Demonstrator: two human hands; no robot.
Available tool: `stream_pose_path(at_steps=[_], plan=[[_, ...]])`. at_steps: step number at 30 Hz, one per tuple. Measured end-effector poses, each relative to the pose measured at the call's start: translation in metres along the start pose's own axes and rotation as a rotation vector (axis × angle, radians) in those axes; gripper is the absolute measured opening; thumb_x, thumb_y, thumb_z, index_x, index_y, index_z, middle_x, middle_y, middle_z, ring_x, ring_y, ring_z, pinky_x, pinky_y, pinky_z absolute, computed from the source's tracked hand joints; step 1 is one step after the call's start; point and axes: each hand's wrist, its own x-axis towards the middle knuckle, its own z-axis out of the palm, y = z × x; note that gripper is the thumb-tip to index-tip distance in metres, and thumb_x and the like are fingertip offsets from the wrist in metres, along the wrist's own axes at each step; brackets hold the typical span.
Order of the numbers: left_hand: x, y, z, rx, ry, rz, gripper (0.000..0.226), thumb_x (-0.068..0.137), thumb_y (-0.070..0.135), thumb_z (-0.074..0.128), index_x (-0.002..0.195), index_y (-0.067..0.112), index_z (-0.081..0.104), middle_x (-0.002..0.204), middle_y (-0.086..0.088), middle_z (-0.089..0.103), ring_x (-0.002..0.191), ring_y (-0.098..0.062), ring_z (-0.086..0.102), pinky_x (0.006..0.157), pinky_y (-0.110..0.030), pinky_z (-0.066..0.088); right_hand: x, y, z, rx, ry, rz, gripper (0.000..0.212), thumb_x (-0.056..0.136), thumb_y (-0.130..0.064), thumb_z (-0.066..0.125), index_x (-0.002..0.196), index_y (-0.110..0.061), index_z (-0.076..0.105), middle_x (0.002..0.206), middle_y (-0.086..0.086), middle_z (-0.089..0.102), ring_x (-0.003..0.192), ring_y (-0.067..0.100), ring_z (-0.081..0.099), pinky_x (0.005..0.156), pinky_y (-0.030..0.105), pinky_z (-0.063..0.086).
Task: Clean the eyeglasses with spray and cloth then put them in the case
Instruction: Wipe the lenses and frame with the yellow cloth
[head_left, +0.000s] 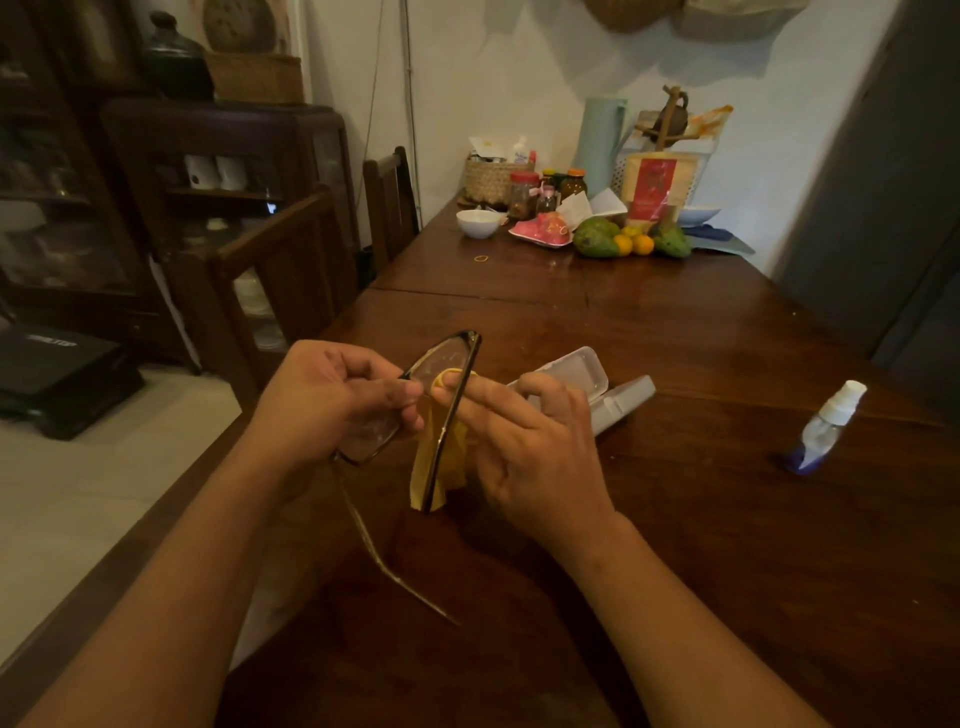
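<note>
From the head camera I see my left hand (332, 400) pinching the thin dark-framed eyeglasses (415, 400) at the bridge, above the near part of the glossy dark wooden surface (701, 545). My right hand (524, 441) fingers press a soft yellow cloth (441, 462) around one lens. Just behind sits the open, rounded translucent plastic case (597, 384); the small clear spray bottle (826, 426) lies far right.

The one camera sits on my head, looking forward and down along my forearms; my left hand (332, 400) and right hand (524, 447) are close below it; the wooden table (701, 519) runs away toward the far wall.
</note>
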Motion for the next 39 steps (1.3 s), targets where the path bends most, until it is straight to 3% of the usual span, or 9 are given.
stream_pose_path(at_steps=[5,9,14,19,24,29,35,39], plan=[[0.000,0.000,0.000,-0.011,0.017,-0.012,0.018,0.069,0.023,0.080,0.071,0.005,0.077,0.069,-0.015,0.076,0.064,-0.022,0.075,0.057,-0.022,0.056,0.001,0.005,-0.003,-0.072,0.030,0.038,0.045,0.094,-0.025,0.048,0.136,-0.034,0.060,0.137,-0.016,0.057,0.112,0.020,0.045,0.085,0.037,0.029],[0.000,0.001,0.003,-0.028,0.027,-0.010,0.014,0.070,0.017,0.079,0.069,0.003,0.076,0.067,-0.016,0.075,0.061,-0.020,0.074,0.055,-0.020,0.055,0.001,0.002,-0.001,-0.131,0.061,0.027,0.047,0.091,-0.024,0.058,0.138,-0.030,0.059,0.140,-0.013,0.055,0.116,0.023,0.045,0.087,0.041,0.033],[0.000,0.001,0.001,-0.032,0.023,-0.007,0.014,0.070,0.018,0.079,0.070,0.004,0.077,0.068,-0.016,0.075,0.062,-0.020,0.074,0.056,-0.020,0.056,0.001,-0.001,-0.002,-0.078,-0.008,-0.015,0.045,0.092,-0.032,0.057,0.136,-0.030,0.060,0.137,-0.013,0.055,0.118,0.021,0.044,0.089,0.040,0.031],[0.002,-0.005,0.001,0.024,0.017,-0.032,0.012,0.071,0.020,0.082,0.070,0.009,0.078,0.069,-0.015,0.075,0.070,-0.029,0.076,0.070,-0.041,0.062,0.003,-0.002,-0.006,-0.087,0.040,0.075,0.035,0.090,-0.026,0.053,0.121,-0.028,0.069,0.127,-0.012,0.065,0.120,0.022,0.046,0.090,0.043,0.031],[0.002,-0.006,0.000,0.047,0.017,-0.030,0.013,0.074,0.019,0.083,0.071,0.008,0.077,0.069,-0.015,0.075,0.069,-0.028,0.076,0.078,-0.054,0.060,0.003,-0.005,-0.004,-0.056,0.048,0.018,0.032,0.088,-0.025,0.056,0.117,-0.026,0.069,0.123,-0.010,0.066,0.119,0.022,0.046,0.089,0.042,0.032],[0.003,-0.005,0.002,0.061,0.021,-0.024,0.013,0.074,0.019,0.082,0.067,0.009,0.076,0.067,-0.013,0.075,0.070,-0.029,0.076,0.079,-0.052,0.059,0.004,0.000,-0.004,-0.097,0.070,0.087,0.035,0.087,-0.025,0.057,0.119,-0.028,0.070,0.128,-0.013,0.066,0.125,0.024,0.048,0.091,0.045,0.031],[0.002,-0.005,-0.002,0.037,0.016,-0.004,0.012,0.076,0.016,0.080,0.072,0.006,0.077,0.071,-0.016,0.076,0.069,-0.028,0.075,0.077,-0.051,0.062,0.001,-0.003,-0.004,-0.040,-0.049,-0.008,0.048,0.086,-0.028,0.054,0.133,-0.030,0.064,0.136,-0.014,0.061,0.132,0.021,0.042,0.094,0.041,0.029],[0.003,-0.006,0.000,0.037,0.018,-0.009,0.010,0.076,0.016,0.080,0.070,0.008,0.077,0.068,-0.014,0.075,0.070,-0.030,0.076,0.079,-0.053,0.061,0.003,0.000,-0.007,-0.112,-0.031,0.067,0.049,0.087,-0.029,0.056,0.136,-0.031,0.062,0.142,-0.014,0.058,0.135,0.024,0.043,0.097,0.045,0.028]])
